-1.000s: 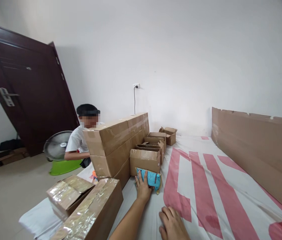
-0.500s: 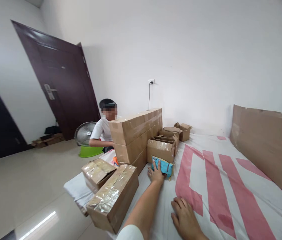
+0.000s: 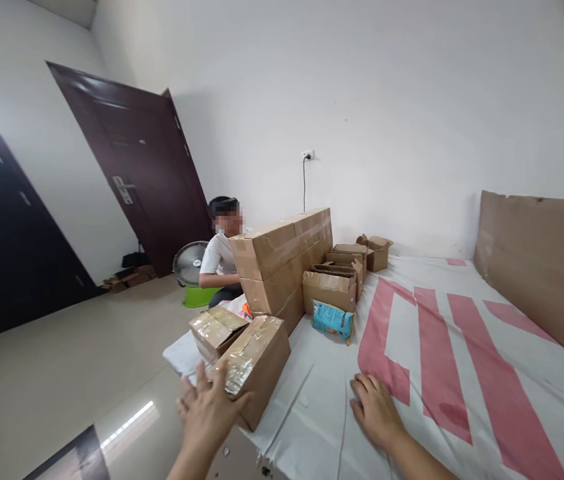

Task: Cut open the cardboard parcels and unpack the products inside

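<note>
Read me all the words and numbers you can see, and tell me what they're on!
No text can be read.
Blue packet: its printing is too small and blurred.
Cardboard box behind it: a tiny white label, too small to read.
White sheet: big red shapes; I can't tell whether they are letters.

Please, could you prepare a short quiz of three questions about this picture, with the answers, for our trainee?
1. True or false: the left hand is gripping the blue packet.
2. Choose one. The right hand rests on:
A) the fan
B) the pink-and-white cloth
C) the wall socket
3. Fill in one word: directly behind the blue packet, seen from the camera, there is a cardboard ____.

Key:
1. False; the packet lies apart from both hands.
2. B
3. box
</note>
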A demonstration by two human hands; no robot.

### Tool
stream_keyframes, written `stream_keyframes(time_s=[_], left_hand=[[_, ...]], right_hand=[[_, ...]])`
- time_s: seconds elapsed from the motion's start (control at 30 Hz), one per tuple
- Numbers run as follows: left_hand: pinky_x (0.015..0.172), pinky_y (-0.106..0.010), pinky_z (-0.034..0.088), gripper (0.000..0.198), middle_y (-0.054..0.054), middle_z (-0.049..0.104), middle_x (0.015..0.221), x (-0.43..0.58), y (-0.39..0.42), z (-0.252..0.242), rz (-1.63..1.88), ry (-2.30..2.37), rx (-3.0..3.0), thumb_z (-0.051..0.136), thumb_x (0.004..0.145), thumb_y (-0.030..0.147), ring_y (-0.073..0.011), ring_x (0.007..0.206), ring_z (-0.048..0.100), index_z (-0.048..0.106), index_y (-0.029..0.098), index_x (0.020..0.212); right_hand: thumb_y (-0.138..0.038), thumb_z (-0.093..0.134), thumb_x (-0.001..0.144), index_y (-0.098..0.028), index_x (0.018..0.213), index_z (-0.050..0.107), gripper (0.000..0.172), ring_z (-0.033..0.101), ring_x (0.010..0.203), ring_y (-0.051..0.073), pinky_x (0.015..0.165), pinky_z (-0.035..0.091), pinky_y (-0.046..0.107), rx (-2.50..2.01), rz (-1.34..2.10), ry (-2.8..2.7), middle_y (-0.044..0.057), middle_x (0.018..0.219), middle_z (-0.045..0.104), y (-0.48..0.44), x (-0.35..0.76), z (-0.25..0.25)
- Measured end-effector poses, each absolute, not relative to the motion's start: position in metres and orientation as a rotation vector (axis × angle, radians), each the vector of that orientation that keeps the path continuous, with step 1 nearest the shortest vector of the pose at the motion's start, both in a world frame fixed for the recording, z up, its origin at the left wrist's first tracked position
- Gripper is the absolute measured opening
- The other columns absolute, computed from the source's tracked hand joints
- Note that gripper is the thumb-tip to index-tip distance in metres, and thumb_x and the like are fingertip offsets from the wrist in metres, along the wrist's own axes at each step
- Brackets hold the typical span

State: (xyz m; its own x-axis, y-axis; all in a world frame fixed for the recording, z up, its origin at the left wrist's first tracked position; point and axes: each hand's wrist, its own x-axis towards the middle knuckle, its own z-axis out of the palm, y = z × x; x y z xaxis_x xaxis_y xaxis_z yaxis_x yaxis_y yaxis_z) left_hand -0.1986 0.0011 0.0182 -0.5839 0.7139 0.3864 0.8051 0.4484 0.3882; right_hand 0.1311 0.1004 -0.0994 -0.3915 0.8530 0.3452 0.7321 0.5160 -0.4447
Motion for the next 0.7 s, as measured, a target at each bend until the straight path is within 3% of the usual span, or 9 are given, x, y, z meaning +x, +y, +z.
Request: stream_keyframes(time_s=[0.13, 0.27, 0.37, 0.43, 0.53, 0.6, 0.67, 0.7], left_hand=[[0.108, -0.051, 0.039, 0.072, -0.013, 0.024, 0.15, -0.227, -0.015, -0.003, -1.194, -2.555, -1.544, 0.069, 0.065, 0.045, -0.0375, 0.139, 0.033, 0.049, 0.024, 0.132], [0.112, -0.045, 0.035, 0.08, -0.008, 0.022, 0.156, -0.187, -0.018, -0.02, -1.397, -2.297, -2.177, 0.078, 0.061, 0.042, -0.0342, 0.144, 0.026, 0.048, 0.029, 0.135], [0.117, -0.046, 0.024, 0.099, -0.009, 0.012, 0.162, -0.158, -0.006, -0.028, -1.5, -2.141, -2.35, 0.077, 0.066, 0.048, -0.0334, 0.147, 0.017, 0.027, 0.028, 0.149], [0.115, -0.044, 0.029, 0.101, -0.011, 0.018, 0.161, -0.156, 0.008, -0.028, -1.561, -2.073, -2.355, 0.068, 0.072, 0.059, -0.032, 0.146, 0.023, 0.016, 0.026, 0.152], [0.11, -0.04, 0.038, 0.073, -0.01, 0.039, 0.152, -0.18, 0.032, -0.018, -1.595, -2.132, -2.011, 0.039, 0.088, 0.063, -0.0267, 0.14, 0.037, 0.028, 0.024, 0.148], [0.115, -0.044, 0.028, 0.061, -0.01, 0.032, 0.154, -0.206, 0.049, -0.005, -1.59, -2.211, -1.676, 0.035, 0.092, 0.055, -0.0267, 0.145, 0.026, 0.036, 0.022, 0.143], [0.119, -0.052, 0.012, 0.064, -0.01, 0.009, 0.161, -0.234, 0.065, 0.008, -1.575, -2.286, -1.446, 0.051, 0.085, 0.049, -0.0323, 0.149, 0.004, 0.037, 0.022, 0.142], [0.118, -0.055, 0.01, 0.068, -0.01, 0.005, 0.162, -0.247, 0.071, 0.013, -1.565, -2.328, -1.374, 0.06, 0.08, 0.045, -0.0357, 0.148, 0.0, 0.04, 0.022, 0.14]], right_hand=[[-0.027, 0.05, 0.084, -0.023, 0.119, 0.064, 0.038, 0.052, 0.121, 0.027, 0.105, 0.039, 0.041, -1.316, 0.292, -2.19, 0.007, 0.129, 0.062, 0.102, 0.13, -0.106], [-0.019, 0.043, 0.082, -0.012, 0.136, 0.05, 0.055, 0.045, 0.131, 0.03, 0.11, 0.033, 0.049, -1.416, 0.26, -2.12, 0.013, 0.138, 0.055, 0.109, 0.131, -0.118], [-0.002, 0.034, 0.073, -0.008, 0.135, 0.049, 0.064, 0.048, 0.128, 0.029, 0.109, 0.033, 0.049, -1.46, 0.232, -2.087, 0.015, 0.135, 0.058, 0.115, 0.134, -0.124], [0.001, 0.033, 0.07, -0.01, 0.131, 0.054, 0.065, 0.052, 0.122, 0.028, 0.108, 0.034, 0.047, -1.451, 0.217, -2.084, 0.014, 0.126, 0.063, 0.116, 0.136, -0.123], [0.0, 0.036, 0.072, -0.012, 0.125, 0.059, 0.059, 0.056, 0.116, 0.028, 0.106, 0.036, 0.045, -1.427, 0.205, -2.079, 0.013, 0.118, 0.067, 0.114, 0.136, -0.12], [-0.001, 0.037, 0.073, -0.012, 0.122, 0.06, 0.055, 0.057, 0.112, 0.028, 0.104, 0.037, 0.044, -1.418, 0.207, -2.075, 0.013, 0.115, 0.068, 0.113, 0.136, -0.117], [-0.002, 0.038, 0.074, -0.011, 0.12, 0.061, 0.053, 0.057, 0.11, 0.029, 0.102, 0.038, 0.044, -1.414, 0.217, -2.075, 0.013, 0.113, 0.068, 0.112, 0.135, -0.114], [-0.002, 0.038, 0.075, -0.012, 0.119, 0.062, 0.052, 0.057, 0.11, 0.029, 0.102, 0.038, 0.044, -1.411, 0.223, -2.076, 0.013, 0.112, 0.068, 0.111, 0.135, -0.113]])
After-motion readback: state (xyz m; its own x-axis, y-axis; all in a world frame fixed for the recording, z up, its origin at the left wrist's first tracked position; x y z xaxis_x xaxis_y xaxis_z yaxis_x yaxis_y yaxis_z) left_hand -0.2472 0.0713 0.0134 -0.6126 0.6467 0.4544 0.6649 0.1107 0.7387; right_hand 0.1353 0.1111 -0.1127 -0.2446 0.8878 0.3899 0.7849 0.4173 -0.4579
